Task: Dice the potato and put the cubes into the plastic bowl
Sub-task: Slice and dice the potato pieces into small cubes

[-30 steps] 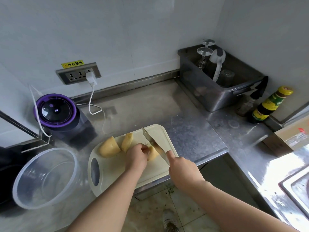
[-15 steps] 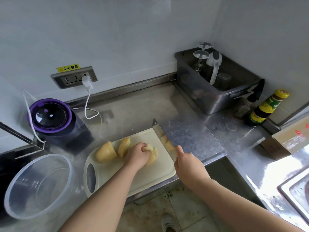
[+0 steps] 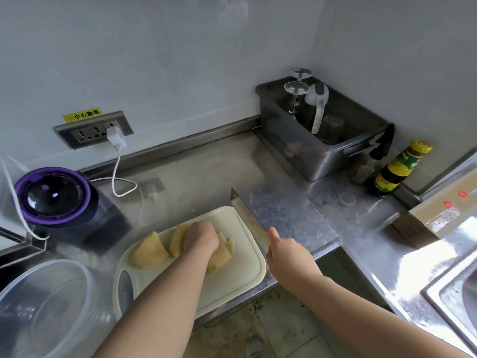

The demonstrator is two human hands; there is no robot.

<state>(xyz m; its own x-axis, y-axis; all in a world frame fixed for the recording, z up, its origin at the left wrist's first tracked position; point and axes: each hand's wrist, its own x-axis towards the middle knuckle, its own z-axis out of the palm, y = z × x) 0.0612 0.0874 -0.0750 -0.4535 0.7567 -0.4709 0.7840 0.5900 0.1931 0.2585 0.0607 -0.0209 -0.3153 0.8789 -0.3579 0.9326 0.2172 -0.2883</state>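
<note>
Peeled yellow potato pieces lie on a cream cutting board (image 3: 232, 277). One large chunk (image 3: 148, 251) sits at the left, a second (image 3: 178, 237) beside it. My left hand (image 3: 201, 237) holds down a cut potato piece (image 3: 223, 253) with curled fingers. My right hand (image 3: 286, 254) grips a cleaver (image 3: 249, 215) whose blade is lifted, to the right of the potato, over the board's right edge. The clear plastic bowl (image 3: 44, 306) stands at the lower left and looks empty.
A purple-lidded appliance (image 3: 51, 195) stands behind the bowl, with a white cable (image 3: 118, 174) running to the wall socket. A steel tub (image 3: 317, 135) holding glasses sits at the back right, a sauce bottle (image 3: 400, 169) and cardboard box (image 3: 444, 210) beside it. A sink (image 3: 459, 293) is at the right edge.
The cleaver has come up out of the potato and moved right, off the cut piece. My left hand stays on the potato.
</note>
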